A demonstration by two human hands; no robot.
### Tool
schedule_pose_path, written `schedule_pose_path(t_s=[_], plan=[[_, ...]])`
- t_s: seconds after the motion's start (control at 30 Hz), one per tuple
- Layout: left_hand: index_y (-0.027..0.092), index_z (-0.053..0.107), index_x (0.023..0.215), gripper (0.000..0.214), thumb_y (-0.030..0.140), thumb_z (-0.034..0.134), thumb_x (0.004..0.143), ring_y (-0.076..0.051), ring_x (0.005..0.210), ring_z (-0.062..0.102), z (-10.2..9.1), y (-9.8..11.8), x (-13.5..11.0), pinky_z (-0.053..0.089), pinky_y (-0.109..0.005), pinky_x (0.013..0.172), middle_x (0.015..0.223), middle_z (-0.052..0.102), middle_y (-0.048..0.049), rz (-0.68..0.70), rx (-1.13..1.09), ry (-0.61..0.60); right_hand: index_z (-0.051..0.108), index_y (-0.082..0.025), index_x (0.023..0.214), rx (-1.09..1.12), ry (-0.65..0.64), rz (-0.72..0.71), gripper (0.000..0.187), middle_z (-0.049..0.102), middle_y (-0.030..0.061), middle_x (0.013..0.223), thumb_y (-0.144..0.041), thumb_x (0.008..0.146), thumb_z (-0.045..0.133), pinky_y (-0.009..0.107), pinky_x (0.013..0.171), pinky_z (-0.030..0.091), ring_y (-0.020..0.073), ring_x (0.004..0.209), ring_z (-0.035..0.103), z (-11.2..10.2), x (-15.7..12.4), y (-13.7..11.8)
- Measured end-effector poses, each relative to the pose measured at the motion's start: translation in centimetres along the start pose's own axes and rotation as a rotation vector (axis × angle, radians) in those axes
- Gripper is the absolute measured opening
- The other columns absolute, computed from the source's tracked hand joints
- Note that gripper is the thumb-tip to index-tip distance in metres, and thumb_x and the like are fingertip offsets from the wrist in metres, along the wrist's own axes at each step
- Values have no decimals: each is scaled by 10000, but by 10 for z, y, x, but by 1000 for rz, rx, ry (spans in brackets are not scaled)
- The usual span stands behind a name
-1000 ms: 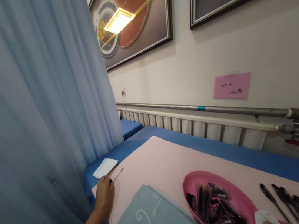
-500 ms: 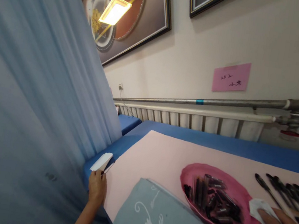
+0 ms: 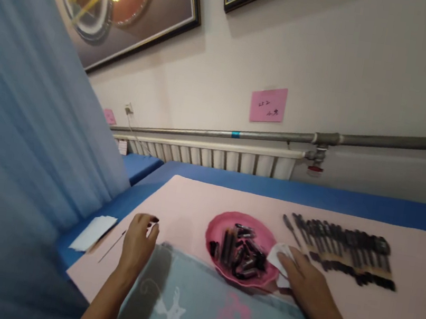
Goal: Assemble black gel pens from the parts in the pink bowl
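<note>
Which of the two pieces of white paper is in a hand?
The white tissue in the right hand, by the pink bowl; the white paper near the left hand lies flat, touched by neither.

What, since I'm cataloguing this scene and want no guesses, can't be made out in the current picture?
Head view, dark pieces in the pink bowl: blurred and overlapping, so no sure count.
Head view, part of the white tissue: hidden under the fingers of the right hand.
Head view, pink note beside the blue curtain: writing too small to read.
Head view, upper-left framed picture: its top is cut off by the image edge.
</note>
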State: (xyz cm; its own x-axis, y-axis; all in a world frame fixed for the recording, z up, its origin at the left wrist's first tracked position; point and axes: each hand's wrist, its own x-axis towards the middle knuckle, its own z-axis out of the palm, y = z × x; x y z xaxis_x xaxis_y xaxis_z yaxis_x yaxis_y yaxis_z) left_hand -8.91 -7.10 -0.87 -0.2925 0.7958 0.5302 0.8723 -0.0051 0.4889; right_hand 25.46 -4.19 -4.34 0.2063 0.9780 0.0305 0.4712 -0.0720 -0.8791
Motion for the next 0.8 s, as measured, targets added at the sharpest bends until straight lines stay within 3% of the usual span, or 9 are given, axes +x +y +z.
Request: schedule_pose_path(t_s=[0.1, 0.2, 0.3, 0.4, 0.57, 0.73, 0.8], plan=[[175, 612, 826, 152, 235, 499, 744, -170, 785, 577, 21, 58, 32, 477, -309, 736, 905, 578, -58, -65, -288, -103, 582, -233, 911, 72, -113, 83, 356, 659, 38, 777, -486, 717, 423, 275, 463, 539, 220, 649, 647, -2, 0, 1], [174, 612, 796, 128, 217, 511, 730, -154, 772, 583, 58, 97, 54, 464, -286, 739, 834, 619, -40, -79, -387, -184, 567, -236, 944, 92, -122, 82, 361, 644, 32, 781, -487, 730, 420, 287, 474, 541, 222, 654, 635, -3, -2, 1], [170, 597, 760, 112, 198, 492, 737, -133, 672, 589, 100, 111, 59, 460, -250, 644, 705, 629, -15, -101, -471, -287, 578, -240, 940, 96, -120, 68, 345, 632, 17, 713, -472, 734, 427, 281, 472, 527, 215, 616, 627, -4, -4, -1], [171, 587, 774, 117, 207, 477, 753, -119, 627, 579, 127, 108, 50, 450, -234, 605, 688, 623, -4, -110, -523, -345, 580, -248, 953, 123, -139, 70, 338, 629, 5, 688, -473, 753, 425, 277, 456, 511, 211, 592, 619, -1, -5, -4], [184, 578, 810, 129, 244, 468, 778, -117, 715, 578, 132, 94, 36, 452, -221, 665, 752, 624, 1, -124, -560, -358, 594, -238, 862, 18, -158, -58, 298, 620, -4, 637, -483, 780, 447, 289, 575, 510, 203, 618, 596, 6, -2, -5], [193, 570, 810, 130, 259, 460, 786, -104, 641, 563, 121, 91, 37, 439, -207, 610, 720, 618, 18, -143, -561, -398, 599, -247, 919, 55, -172, 67, 361, 638, 12, 690, -536, 794, 421, 259, 444, 500, 208, 602, 602, -2, -4, -4], [194, 571, 787, 127, 251, 458, 784, -103, 620, 556, 115, 92, 39, 424, -208, 596, 698, 617, 20, -112, -496, -464, 607, -255, 931, 22, -161, -15, 335, 662, 25, 773, -515, 804, 439, 251, 520, 518, 210, 672, 618, -10, -8, -7]])
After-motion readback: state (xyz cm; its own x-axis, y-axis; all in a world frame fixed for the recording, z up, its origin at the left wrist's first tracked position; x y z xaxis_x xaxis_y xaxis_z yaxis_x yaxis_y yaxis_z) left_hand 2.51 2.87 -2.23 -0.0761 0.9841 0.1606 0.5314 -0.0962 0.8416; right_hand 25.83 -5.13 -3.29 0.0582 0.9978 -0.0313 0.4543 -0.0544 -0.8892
